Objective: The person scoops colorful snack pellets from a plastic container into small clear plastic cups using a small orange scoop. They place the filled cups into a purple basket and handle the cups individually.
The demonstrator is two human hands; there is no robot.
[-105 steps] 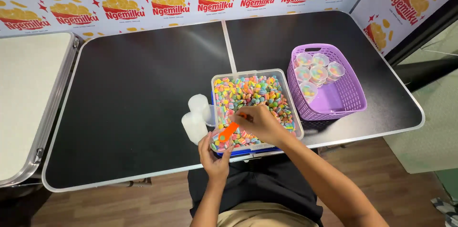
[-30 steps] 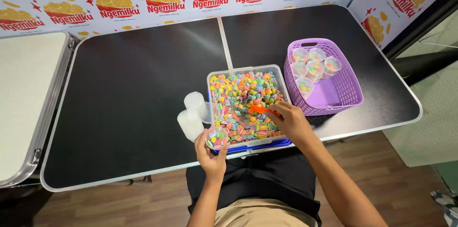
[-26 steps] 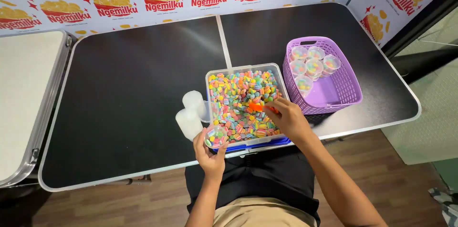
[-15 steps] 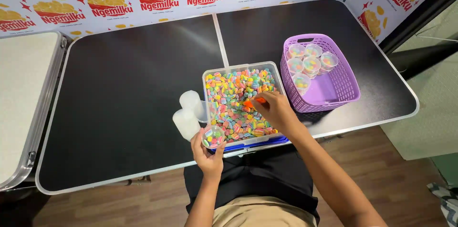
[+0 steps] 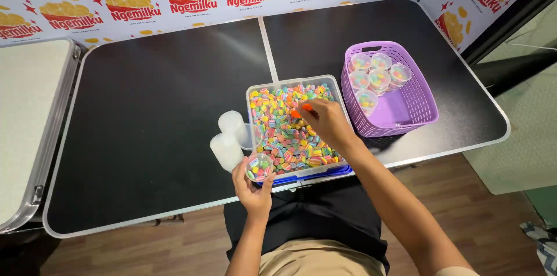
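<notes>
On my far left a second table [image 5: 29, 125] with a pale top stands beside the black table [image 5: 145, 137]. Two empty cups [image 5: 229, 137] lie on the black top, touching the bin's left wall. My left hand [image 5: 250, 186] is clamped around a small clear cup [image 5: 259, 167], partly filled with striped candies, held at the near left corner of the bin [image 5: 339, 93]. The bin, clear with a blue lid under it, sits at the table's near edge and is full of small round candies [image 5: 284, 137] banded in pink, yellow, green and blue. My right hand [image 5: 328, 122] reaches into the far part of the bin, fingers closed on an orange scoop [image 5: 300, 111]; whether the scoop carries anything I cannot tell. To the right, touching the bin, the purple basket [image 5: 412, 102] holds several filled cups [image 5: 374, 76] in its far left corner.

As I judge it, the risk is spillage: the cup hangs over the bin's rim near the table edge, so candies missing its narrow mouth could roll to the floor. The bin also overhangs slightly, and a hard push might shift it.
</notes>
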